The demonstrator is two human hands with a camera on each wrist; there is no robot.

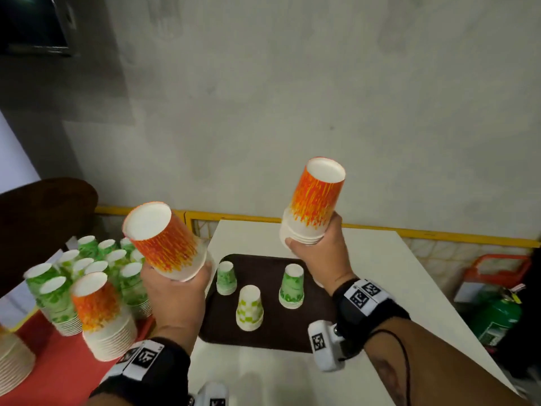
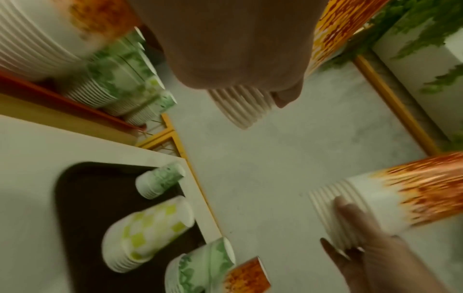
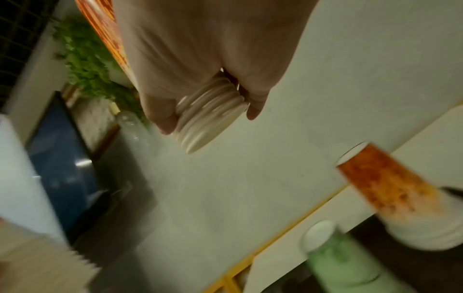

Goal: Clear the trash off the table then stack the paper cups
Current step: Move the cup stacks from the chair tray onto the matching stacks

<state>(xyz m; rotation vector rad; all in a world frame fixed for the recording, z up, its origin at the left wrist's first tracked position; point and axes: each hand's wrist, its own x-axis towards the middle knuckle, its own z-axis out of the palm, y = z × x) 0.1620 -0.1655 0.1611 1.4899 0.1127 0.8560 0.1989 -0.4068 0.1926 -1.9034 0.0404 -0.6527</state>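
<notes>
Two hands point(image 1: 175, 291) point(image 1: 317, 253) grip orange cup stacks point(image 1: 165, 238) point(image 1: 314, 200) | fingertips hidden | wrist views blurred

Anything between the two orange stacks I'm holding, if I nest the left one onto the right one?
Nothing visible. The left hand grips one orange stack, the right hand the other. Both are raised above the tray, with only open air between them. The green stacks on the tray sit lower, out of the path.

Matt paper cups point(image 1: 250, 307); smooth dark plastic tray point(image 1: 269, 338); rough grey wall point(image 1: 292, 112).
</notes>
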